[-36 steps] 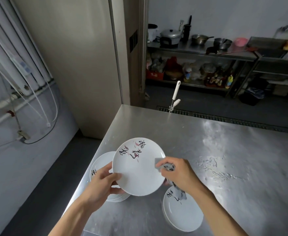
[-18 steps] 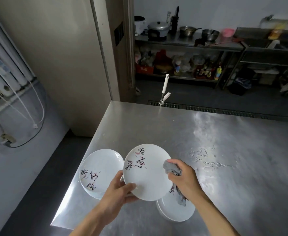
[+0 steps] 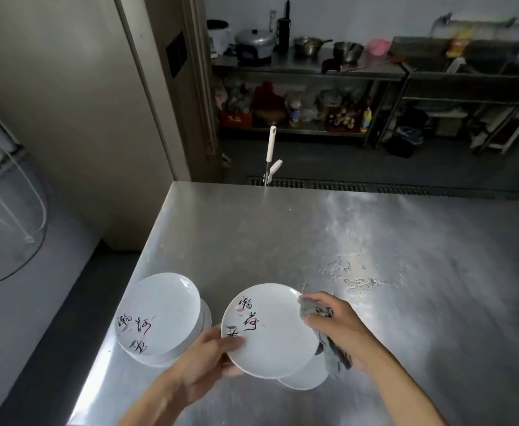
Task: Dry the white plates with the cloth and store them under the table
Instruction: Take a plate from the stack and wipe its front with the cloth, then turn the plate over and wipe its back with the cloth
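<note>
Over the near left corner of the counter [image 3: 282, 235], you hold one white plate [image 3: 270, 333] clear of the surface, face up and tilted slightly toward you. Your left hand [image 3: 204, 361] pinches its near-left rim, thumb on the printed face and fingers curled underneath. This grip leaves most of the face and the far rim free for wiping. Your right hand [image 3: 341, 325] is closed round a bunched grey cloth [image 3: 312, 310]. The bunch meets the plate at its right rim, and a loose tail of cloth hangs below the hand. Judged from that contact, the drying stroke is on the rim, not the centre.

Left of the held plate and apart from it, a stack of plates [image 3: 160, 315] sits at the counter's left edge, top plate face up. A further plate [image 3: 306, 379] lies flat on the counter directly beneath the held one, mostly hidden. Whether either is dry cannot be told. Water drops [image 3: 353, 278] lie on the counter beyond your right hand; dried plates should be set down away from that patch.

Both forearms come in from the near edge, wrists turned toward each other, right knuckles up. Storage under the counter is out of view.
</note>
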